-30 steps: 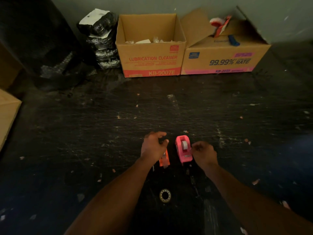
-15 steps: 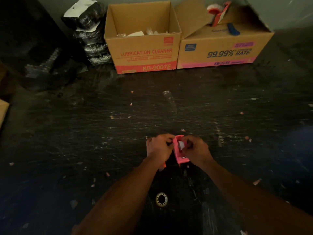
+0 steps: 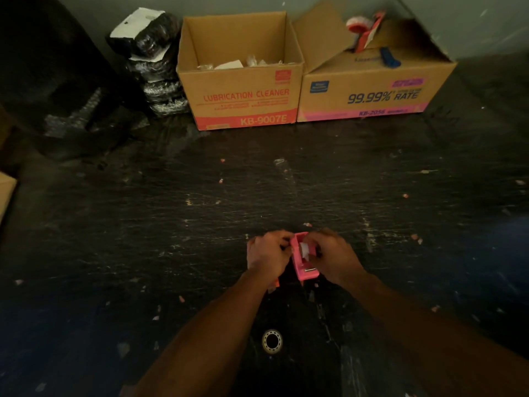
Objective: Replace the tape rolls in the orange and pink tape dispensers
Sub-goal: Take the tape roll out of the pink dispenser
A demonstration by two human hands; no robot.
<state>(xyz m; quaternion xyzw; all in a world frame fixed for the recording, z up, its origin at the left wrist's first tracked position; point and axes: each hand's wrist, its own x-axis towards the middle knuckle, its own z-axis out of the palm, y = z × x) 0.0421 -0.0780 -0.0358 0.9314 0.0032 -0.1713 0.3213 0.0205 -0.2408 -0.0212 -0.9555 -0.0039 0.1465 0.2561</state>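
Note:
The pink tape dispenser (image 3: 304, 267) stands on the dark scratched table (image 3: 200, 224), cutter end toward me. My left hand (image 3: 267, 253) presses against its left wall. My right hand (image 3: 332, 255) pinches the white tape roll (image 3: 304, 250) seated in its cradle. Only a sliver of the orange tape dispenser (image 3: 274, 284) shows below my left wrist; the rest is hidden under that hand.
A small ring, like an empty roll core (image 3: 272, 340), lies near me between my forearms. Two cardboard boxes (image 3: 243, 96) (image 3: 369, 96) stand at the back wall, with black wrapped bundles (image 3: 154, 64) to their left. Another box corner (image 3: 5, 193) juts in at the left edge.
Both hands moved inward onto the pink dispenser: the left left the orange dispenser and went to the pink one's side, the right closed its fingers on the white roll.

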